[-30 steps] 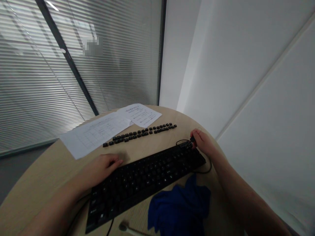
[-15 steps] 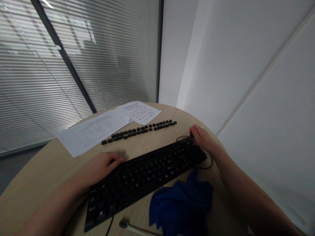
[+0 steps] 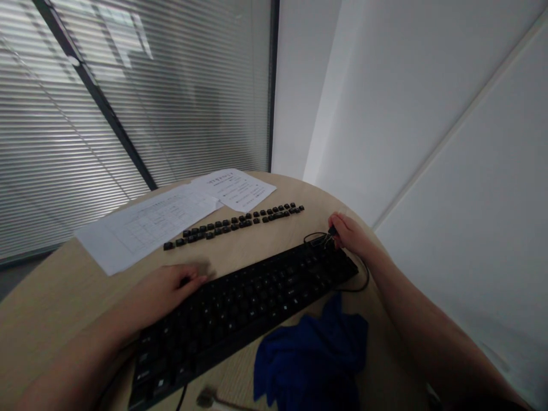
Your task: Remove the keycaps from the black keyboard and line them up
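Observation:
A black keyboard (image 3: 257,302) lies at a slant across the table. My left hand (image 3: 171,288) is closed at its rear edge, thumb along the top and the other fingers curled. At the far right end, my right hand (image 3: 349,234) pinches a small black-handled tool with thin wire loops, which looks like a keycap puller (image 3: 331,231). Its wires reach down to the keys, but I cannot tell whether they grip one. Behind the keyboard, several loose black keycaps (image 3: 233,221) stand in two rows.
A crumpled blue cloth (image 3: 310,359) lies in front of the keyboard, beside a brush (image 3: 208,398) cut off by the bottom edge. Printed papers (image 3: 149,225) cover the table's far left. A black cable (image 3: 362,282) loops near my right wrist. White wall (image 3: 428,103) rises at right.
The view has shifted slightly, so the table's contents sit a little further left. My right hand has lifted slightly with the keycap puller, its wires now showing more. The left hand keeps its place.

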The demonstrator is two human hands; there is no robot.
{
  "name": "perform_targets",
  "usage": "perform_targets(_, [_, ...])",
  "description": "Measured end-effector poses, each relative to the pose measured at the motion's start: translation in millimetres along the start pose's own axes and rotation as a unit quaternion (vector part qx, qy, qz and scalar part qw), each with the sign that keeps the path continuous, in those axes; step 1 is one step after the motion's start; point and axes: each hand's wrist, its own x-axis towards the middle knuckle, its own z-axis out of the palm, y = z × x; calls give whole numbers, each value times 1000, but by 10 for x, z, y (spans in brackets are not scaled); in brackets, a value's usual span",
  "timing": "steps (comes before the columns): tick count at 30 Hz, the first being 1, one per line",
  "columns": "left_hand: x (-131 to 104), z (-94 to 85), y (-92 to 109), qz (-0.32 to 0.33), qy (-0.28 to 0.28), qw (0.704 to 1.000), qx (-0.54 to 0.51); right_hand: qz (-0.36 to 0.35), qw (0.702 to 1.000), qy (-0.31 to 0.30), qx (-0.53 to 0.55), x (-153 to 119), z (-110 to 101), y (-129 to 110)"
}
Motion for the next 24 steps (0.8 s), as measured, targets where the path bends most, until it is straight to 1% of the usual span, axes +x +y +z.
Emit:
perform_targets(6, [2,0,-21,-11,-8,1000,0,4,1000,-9,9,23,-18,25])
perform_targets(10, [1,17,-30,-20,1,1000,7,-6,1000,-7,15,-3,-33,23])
perform_targets(16, [-29,26,12,-17,-11,999,29,3,999,-4,36,-23,-41,11])
perform_targets(20, [-42,17,51,-14,0,999,35,0,999,-31,42,-3,-46,24])
perform_targets(24, [-42,20,61,-23,8,998,49,-23,998,-52,10,10,-35,66])
